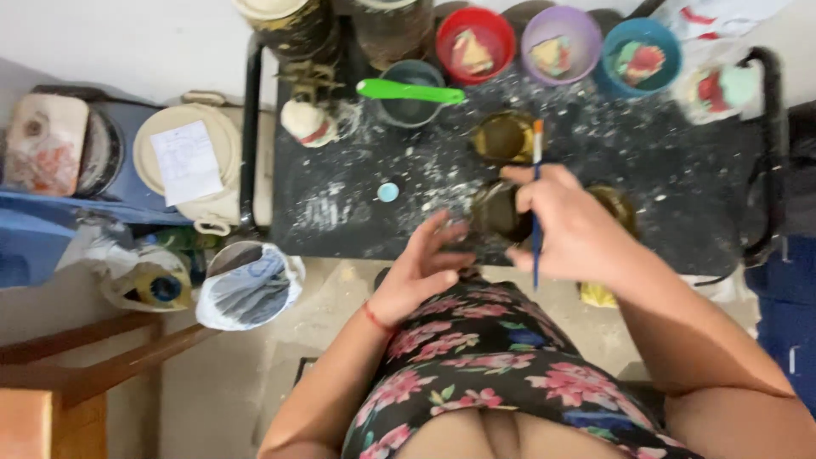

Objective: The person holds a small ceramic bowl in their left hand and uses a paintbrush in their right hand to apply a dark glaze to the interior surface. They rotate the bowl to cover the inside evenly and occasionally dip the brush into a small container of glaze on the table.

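Black table, dusted white, under my hands. Three bowls at far edge. My right hand grips brush upright over small dark pot. My left hand half-curled, fingertips at pot's near side; grip on it unclear.

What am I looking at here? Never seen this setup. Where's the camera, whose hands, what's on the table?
No machine: one camera on a person's head, looking down at their own bare hands. The right hand holds a thin brush over a small dark pot. The left hand touches the table's near edge, close to that pot; what it grips is blurred. The black table, speckled white, carries a red bowl, a purple bowl, a blue bowl, and a green spatula lying across a dark cup.
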